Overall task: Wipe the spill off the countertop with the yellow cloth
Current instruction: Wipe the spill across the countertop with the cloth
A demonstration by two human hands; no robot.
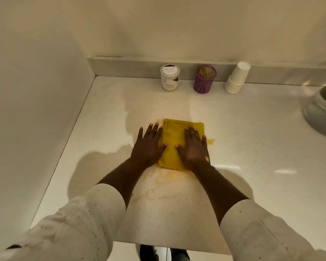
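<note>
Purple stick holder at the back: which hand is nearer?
Right. The right hand lies flat on the yellow cloth, almost straight below the purple holder; the left hand sits farther left.

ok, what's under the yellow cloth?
Orange spill shows past the yellow cloth at its edges on the countertop. What lies beneath is covered.

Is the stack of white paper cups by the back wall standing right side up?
No, the stack of white paper cups sits upside down on the pale countertop, closed bases up, leaning toward the back wall.
</note>
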